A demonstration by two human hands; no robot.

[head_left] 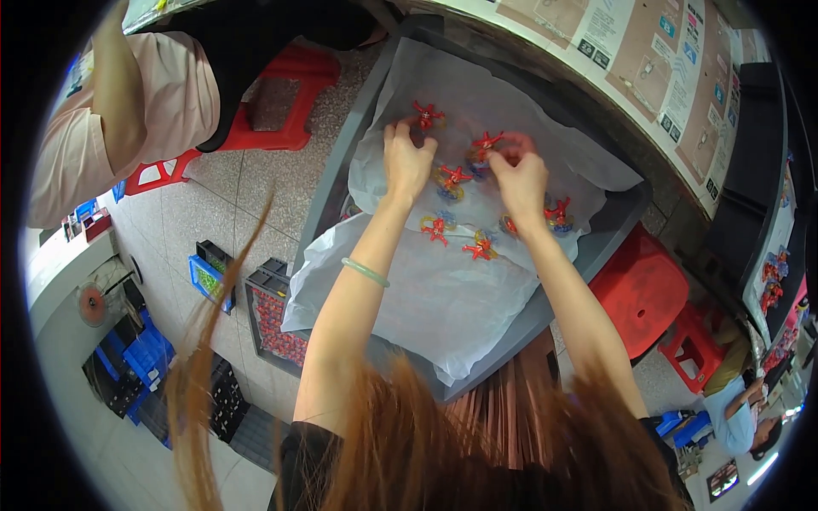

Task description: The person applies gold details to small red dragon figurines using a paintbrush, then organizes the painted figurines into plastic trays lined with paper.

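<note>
**Head view: hands at toys on paper in bin**

Left hand (407,160) curled over paper (443,289), fingertips just below a red star toy (426,114); whether clenched on anything cannot be told. Right hand (520,177) pinching at another toy (486,143), fingers closed around it. More toys between and below both hands: one (452,179) between wrists, others (436,228), (482,247), (558,213) nearer. All lying on white paper lining grey bin (341,162). Green bangle (365,271) on left forearm. Red stool (641,289) beside bin.
</note>
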